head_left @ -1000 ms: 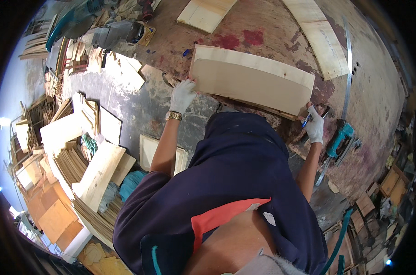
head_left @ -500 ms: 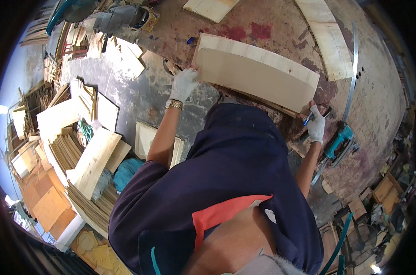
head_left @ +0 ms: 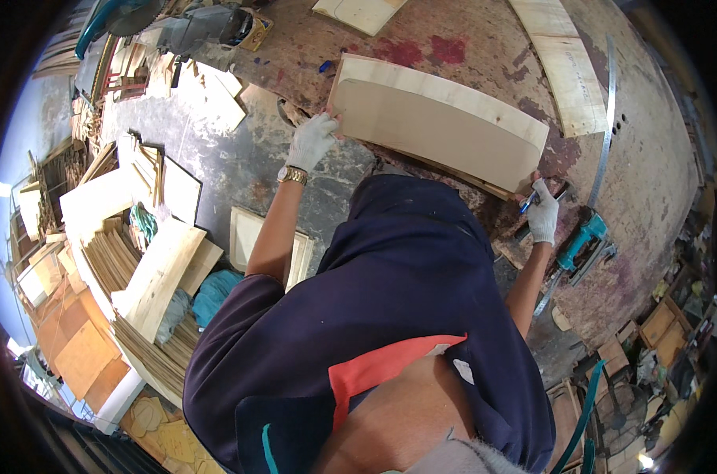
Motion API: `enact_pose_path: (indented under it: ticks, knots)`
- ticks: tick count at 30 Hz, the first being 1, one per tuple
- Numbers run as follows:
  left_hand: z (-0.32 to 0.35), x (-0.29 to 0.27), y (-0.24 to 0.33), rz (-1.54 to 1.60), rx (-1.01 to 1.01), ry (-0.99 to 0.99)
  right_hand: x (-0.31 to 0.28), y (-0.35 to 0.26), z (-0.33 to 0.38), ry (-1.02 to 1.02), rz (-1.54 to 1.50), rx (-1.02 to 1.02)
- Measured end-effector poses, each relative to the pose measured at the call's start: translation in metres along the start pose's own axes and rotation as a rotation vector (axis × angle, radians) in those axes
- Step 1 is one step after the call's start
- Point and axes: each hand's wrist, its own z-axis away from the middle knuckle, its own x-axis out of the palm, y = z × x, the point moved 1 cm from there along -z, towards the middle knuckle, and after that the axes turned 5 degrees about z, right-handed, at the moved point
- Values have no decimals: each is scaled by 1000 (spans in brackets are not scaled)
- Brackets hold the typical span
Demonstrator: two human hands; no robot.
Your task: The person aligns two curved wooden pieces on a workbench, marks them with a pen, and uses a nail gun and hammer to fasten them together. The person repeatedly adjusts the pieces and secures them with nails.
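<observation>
A pale wooden board [head_left: 453, 88] lies on the workbench in front of me. On top of it rests a brownish-grey panel [head_left: 437, 130] with a curved far edge, leaving a strip of the board showing beyond. My left hand [head_left: 314, 142], in a white glove with bare fingertips, pinches the left end of the stacked pieces. At their right end is my right hand [head_left: 542, 212], gloved likewise, with a blue pen [head_left: 528, 202] in its curled fingers. Its fingertips touch the near right corner. Shadow hides part of the board's near edge.
Right of my right hand lies a teal power tool [head_left: 584, 239], near a long metal ruler [head_left: 606, 150]. Another pale board [head_left: 565, 75] lies at the far right. A circular saw blade [head_left: 137, 17] stands far left. Wood pieces [head_left: 163, 276] are stacked at my left.
The view has shifted slightly. Both hands stay at the two ends of the stacked pieces, and the pen remains in my right hand.
</observation>
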Motion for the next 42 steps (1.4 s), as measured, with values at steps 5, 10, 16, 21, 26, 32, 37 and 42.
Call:
enact_pose_path:
  ticks: [5, 10, 16, 21, 26, 32, 37, 42]
  knots:
    - [-1, -2, 0, 23, 44, 19, -2, 16, -4, 24, 132, -95]
    - [0, 7, -6, 17, 90, 72, -2, 12, -3, 20, 115, -104]
    - [1, 6, -7, -33, 40, 16, -2, -7, 3, 29, 137, -110]
    - [-1, 1, -7, -147, 59, -33, -1, 0, 0, 31, 54, -86]
    - [-10, -12, 14, -266, 59, 87, 0, -5, 3, 27, 81, -100]
    - [-40, 1, 79, -309, -66, 129, -5, 4, 0, 81, 260, -192]
    - [-44, 40, 71, -204, 116, 145, -4, 0, -1, 99, 364, -229]
    - [-46, 17, 112, -141, -95, -50, -15, -31, 1, 182, 430, -226]
